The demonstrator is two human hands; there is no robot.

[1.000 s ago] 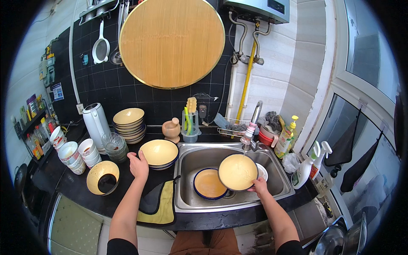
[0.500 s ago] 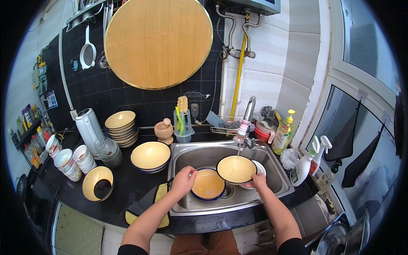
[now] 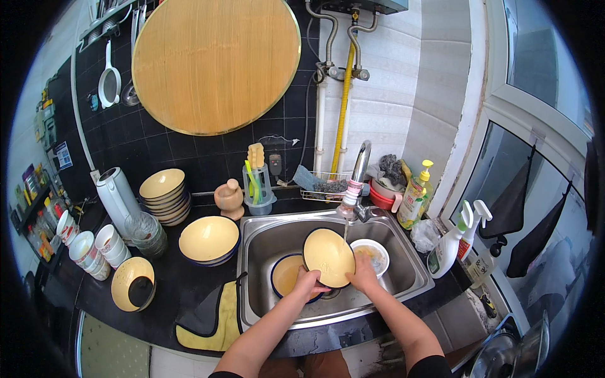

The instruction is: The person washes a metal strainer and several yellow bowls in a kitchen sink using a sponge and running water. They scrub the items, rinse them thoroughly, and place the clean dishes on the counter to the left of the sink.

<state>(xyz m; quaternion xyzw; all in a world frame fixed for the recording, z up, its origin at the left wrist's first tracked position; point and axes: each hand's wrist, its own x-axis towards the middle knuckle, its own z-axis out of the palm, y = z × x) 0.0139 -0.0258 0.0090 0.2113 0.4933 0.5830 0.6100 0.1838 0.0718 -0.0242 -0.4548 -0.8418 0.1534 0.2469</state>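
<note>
Cream bowl (image 3: 329, 255) under the running tap (image 3: 355, 192), over the sink (image 3: 263, 242), gripped at the edge by half-closed left hand (image 3: 309, 283) and right hand (image 3: 362, 272); apparently mid-rinse, with blue-rimmed bowl (image 3: 287, 274) and white bowl (image 3: 374, 254) seemingly left to finish. Impossible to tell: clean or dirty stack (image 3: 162, 195) on counter (image 3: 189, 286).

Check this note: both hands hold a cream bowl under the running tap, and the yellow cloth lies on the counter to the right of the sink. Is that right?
Not quite: the yellow cloth lies on the counter left of the sink, as the head view shows. The rest stands: left hand and right hand hold the cream bowl under the running tap.
</note>
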